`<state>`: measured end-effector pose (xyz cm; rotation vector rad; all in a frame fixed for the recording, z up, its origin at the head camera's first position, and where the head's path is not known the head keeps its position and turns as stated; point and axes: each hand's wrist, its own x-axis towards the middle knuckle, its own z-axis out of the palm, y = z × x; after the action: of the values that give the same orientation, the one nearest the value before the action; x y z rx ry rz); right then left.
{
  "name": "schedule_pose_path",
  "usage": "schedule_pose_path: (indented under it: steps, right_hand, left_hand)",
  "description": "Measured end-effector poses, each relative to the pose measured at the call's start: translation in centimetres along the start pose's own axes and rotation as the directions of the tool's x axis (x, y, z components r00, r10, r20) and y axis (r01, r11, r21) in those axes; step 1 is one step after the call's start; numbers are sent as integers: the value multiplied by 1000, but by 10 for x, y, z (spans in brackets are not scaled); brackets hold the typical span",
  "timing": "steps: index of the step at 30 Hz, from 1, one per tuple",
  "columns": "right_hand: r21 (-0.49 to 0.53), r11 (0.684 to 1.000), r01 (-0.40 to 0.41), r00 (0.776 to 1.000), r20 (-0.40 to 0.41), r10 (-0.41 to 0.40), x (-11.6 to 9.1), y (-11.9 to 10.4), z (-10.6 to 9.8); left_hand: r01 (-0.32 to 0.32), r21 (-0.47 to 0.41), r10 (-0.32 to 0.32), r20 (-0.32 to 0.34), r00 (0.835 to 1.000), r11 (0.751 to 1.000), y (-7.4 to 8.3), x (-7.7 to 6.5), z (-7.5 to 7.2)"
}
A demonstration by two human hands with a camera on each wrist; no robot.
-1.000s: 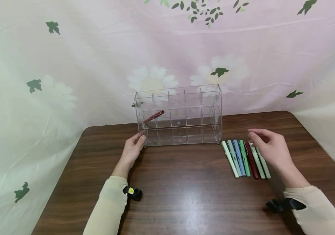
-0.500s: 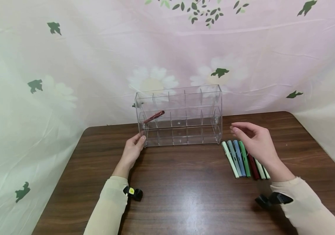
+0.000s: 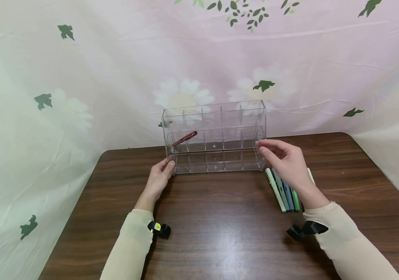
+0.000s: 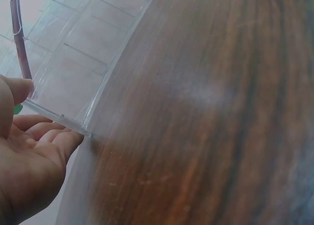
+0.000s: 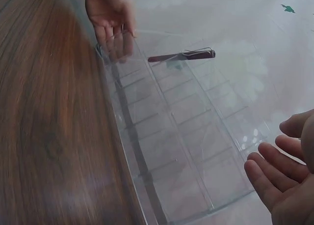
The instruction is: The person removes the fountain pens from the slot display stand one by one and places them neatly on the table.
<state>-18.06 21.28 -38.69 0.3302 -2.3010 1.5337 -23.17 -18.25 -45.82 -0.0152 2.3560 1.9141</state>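
A clear acrylic organizer [image 3: 215, 156] with tiered compartments stands at the back of the table. A dark red pen [image 3: 185, 138] leans tilted in a left compartment of its middle tier. My left hand [image 3: 159, 173] holds the organizer's lower left side wall, thumb on one face and fingers on the other, as the left wrist view shows. Near the organizer's right end is my right hand [image 3: 286, 161], fingers loosely bent and nothing between them; contact with the wall cannot be told. Below that hand lie several pens [image 3: 275, 190] in a row, pale green, blue and green, partly hidden by it.
The brown wood-grain table [image 3: 213, 229] extends in front of the organizer. A patterned cloth [image 3: 122, 77] hangs close behind it and along both sides. Black wrist cameras [image 3: 162, 230] sit on both sleeves.
My right hand has moved left from above the right end of the pen row to the organizer's right side. My left hand keeps its hold on the organizer, and the red pen stays put.
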Motion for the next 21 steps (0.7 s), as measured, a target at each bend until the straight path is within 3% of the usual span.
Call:
schedule_pose_path:
  steps: [8,21]
  right_hand:
    - [89,996,24,1000,0,-24,7,-4,12]
    - [110,993,41,999,29,-44,17,-14,30]
  left_hand:
    - [-7,-21,7,10,1000,1000,2,1,1]
    - [-14,-8,14,5,1000,1000,-2,2,0]
